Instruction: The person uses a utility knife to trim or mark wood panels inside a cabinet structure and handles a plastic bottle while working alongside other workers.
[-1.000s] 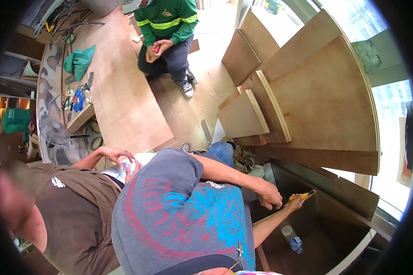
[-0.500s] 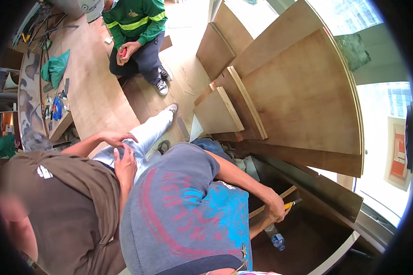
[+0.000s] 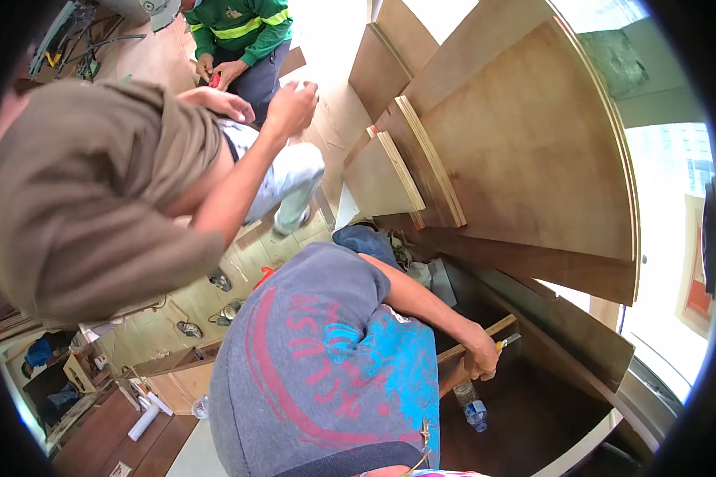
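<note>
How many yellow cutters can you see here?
1: a yellow cutter, seen against the dark wooden box, above the clear bottle in the picture. Others may be hidden.

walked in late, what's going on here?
The camera wearer is working over a dark wooden compartment, with the left hand at a yellow-handled knife. The right forearm comes in beneath, its hand mostly hidden, so whose grip has the knife is unclear. A light wooden strip runs beside them and a plastic bottle lies below. Plywood boards stand beyond. A co-worker in brown is at left; another in green holds something red.
</note>
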`<state>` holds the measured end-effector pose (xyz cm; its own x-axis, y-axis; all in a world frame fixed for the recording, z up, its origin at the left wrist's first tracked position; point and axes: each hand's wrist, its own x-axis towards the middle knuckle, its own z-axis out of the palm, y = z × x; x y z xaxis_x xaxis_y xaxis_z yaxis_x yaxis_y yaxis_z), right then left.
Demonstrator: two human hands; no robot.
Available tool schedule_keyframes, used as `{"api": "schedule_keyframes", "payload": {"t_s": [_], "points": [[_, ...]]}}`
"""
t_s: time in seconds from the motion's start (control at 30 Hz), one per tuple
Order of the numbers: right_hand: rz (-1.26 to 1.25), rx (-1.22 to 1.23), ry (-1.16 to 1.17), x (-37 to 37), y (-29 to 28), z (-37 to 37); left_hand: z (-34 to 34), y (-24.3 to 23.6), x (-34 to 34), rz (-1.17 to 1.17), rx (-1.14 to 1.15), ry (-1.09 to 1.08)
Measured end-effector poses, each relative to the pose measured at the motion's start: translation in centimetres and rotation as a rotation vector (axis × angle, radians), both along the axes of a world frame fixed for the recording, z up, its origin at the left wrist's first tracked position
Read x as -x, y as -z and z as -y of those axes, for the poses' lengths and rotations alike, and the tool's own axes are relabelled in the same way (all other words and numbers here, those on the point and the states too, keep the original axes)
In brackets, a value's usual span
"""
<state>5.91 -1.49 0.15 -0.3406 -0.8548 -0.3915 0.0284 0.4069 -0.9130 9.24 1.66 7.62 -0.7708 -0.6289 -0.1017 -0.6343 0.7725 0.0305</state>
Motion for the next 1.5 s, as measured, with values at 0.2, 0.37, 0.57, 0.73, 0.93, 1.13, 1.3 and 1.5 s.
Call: {"api": "schedule_keyframes", "payload": {"t_s": [0.2, 0.37, 0.57, 0.73, 0.93, 1.13, 1.3, 1.5], "points": [[0.02, 0.019, -0.001, 0.8, -0.1, -0.6, -5.5, 7.3, 8.5, 0.419, 0.513, -0.82], [0.029, 0.038, -0.045, 1.3, 0.2, -0.4, -5.1, 4.7, 5.3, 1.381, 0.749, -0.672], [0.016, 0.052, -0.073, 2.2, 0.6, -1.2, -5.9, -0.7, -0.6, 1.162, 0.557, -0.585], [0.0, 0.07, -0.088, 2.2, -0.2, -2.2, -4.9, 0.6, -0.9, 0.989, 0.571, -0.583], [-0.006, 0.08, -0.074, 2.4, -0.4, -3.4, -4.0, 1.5, -0.1, 0.961, 0.584, -0.604], [-0.012, 0.108, -0.11, 0.7, -1.0, -4.8, -2.9, 6.9, 1.9, 0.811, 0.703, -0.773], [-0.04, 0.107, -0.042, 2.0, -0.5, -7.6, -5.8, 4.2, 1.1, 1.0, 0.609, -0.627], [-0.054, 0.105, -0.015, 1.2, -0.4, -10.6, -10.5, 4.3, 0.1, 0.809, 0.512, -0.519]]}}
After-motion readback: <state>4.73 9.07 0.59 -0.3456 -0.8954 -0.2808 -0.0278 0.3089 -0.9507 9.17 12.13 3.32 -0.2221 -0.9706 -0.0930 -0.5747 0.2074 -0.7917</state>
